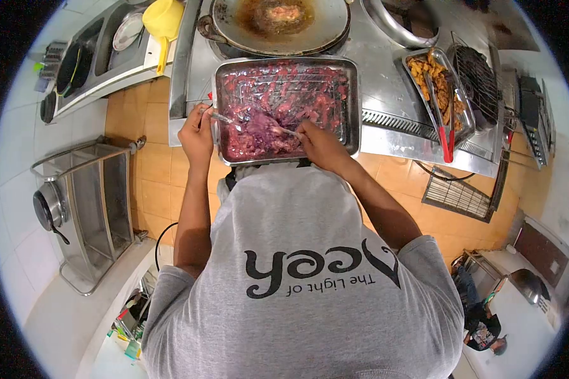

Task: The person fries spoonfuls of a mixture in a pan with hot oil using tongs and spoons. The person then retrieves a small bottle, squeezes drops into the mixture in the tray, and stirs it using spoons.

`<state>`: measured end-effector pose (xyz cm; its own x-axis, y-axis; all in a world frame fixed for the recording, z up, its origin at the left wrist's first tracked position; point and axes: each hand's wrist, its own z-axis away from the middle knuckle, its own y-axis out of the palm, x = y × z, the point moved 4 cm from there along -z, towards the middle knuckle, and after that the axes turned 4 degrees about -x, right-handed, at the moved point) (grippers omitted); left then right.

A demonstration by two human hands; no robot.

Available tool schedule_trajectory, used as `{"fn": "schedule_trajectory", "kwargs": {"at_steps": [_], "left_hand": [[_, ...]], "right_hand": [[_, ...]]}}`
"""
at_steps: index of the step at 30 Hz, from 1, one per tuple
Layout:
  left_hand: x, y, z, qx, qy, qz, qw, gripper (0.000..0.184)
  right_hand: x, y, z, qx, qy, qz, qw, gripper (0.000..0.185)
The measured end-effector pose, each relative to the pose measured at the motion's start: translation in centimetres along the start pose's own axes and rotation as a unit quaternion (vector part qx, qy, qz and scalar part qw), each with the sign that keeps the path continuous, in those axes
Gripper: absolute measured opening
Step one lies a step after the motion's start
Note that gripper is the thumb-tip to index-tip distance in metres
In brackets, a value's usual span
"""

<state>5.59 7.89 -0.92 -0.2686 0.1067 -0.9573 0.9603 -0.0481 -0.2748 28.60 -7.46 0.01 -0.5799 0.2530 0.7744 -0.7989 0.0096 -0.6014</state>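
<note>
While the left hand [197, 134] pinches a metal utensil [222, 118], long axis nearly crosswise and inner end pointing right, the right hand [322, 145] grips a second utensil [289, 132] that slants leftward. Both reach over purplish-red mixture [267, 130], their ends indistinct, inside a rectangular metal tray [356, 101] whose longer sides run left to right. Beyond it sits a wok [332, 24]; rightward, red-handled tongs [447, 144] point their handles nearward.

Over at the steel counter's [385, 88] front edge, a shallow rectangular metal tray [354, 104] is lying flat. A wet, red-purple mixture [262, 142] is smearing its base and clumping nearside. Two slim utensils [221, 117] are slanting in from opposite sides.
</note>
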Motion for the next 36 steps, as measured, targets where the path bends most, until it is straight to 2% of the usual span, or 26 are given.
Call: {"fn": "schedule_trajectory", "kwargs": {"at_steps": [6,9,12,15,18,21,24,25,30,33,36], "left_hand": [[0.8,0.1,-0.4,0.002,-0.045,0.047,0.998,0.014],[1.0,0.4,-0.7,-0.01,-0.072,0.093,0.993,0.015],[-0.3,0.4,-1.0,-0.009,-0.067,0.033,0.997,0.015],[-0.2,0.4,-1.4,-0.014,-0.04,0.036,0.998,0.015],[-0.2,0.7,-1.5,0.003,-0.049,0.047,0.998,0.016],[0.2,1.0,-1.6,0.018,-0.052,0.04,0.998,0.016],[0.1,0.7,-1.7,0.021,-0.052,0.046,0.997,0.016],[-0.1,0.6,-1.7,0.02,-0.05,0.044,0.998,0.016],[0.0,0.5,-1.9,0.005,-0.06,0.073,0.996,0.016],[-0.7,0.2,-2.4,0.004,-0.048,0.028,0.998,0.016],[-1.4,0.2,-3.1,0.012,-0.022,-0.023,0.999,0.015]], "right_hand": [[1.7,1.8,-0.5,0.02,-0.039,0.111,0.993,0.012],[2.2,0.1,0.0,0.015,-0.12,0.141,0.983,0.014],[2.9,-3.0,0.7,-0.02,-0.123,0.098,0.987,0.018],[2.5,-3.1,0.9,0.058,-0.128,0.125,0.982,0.02],[2.2,0.2,0.7,0.079,-0.087,0.099,0.988,0.02],[4.5,1.3,-0.9,0.13,-0.063,0.219,0.965,0.022],[4.2,1.4,-1.9,0.014,-0.097,0.186,0.978,0.023],[4.1,1.1,-2.0,0.008,-0.1,0.179,0.979,0.024],[3.7,-1.9,-2.6,0.008,-0.079,0.136,0.988,0.027],[2.3,-1.2,-2.5,-0.024,-0.121,0.149,0.981,0.029],[1.3,0.1,-1.5,0.036,-0.106,0.233,0.966,0.03]]}}
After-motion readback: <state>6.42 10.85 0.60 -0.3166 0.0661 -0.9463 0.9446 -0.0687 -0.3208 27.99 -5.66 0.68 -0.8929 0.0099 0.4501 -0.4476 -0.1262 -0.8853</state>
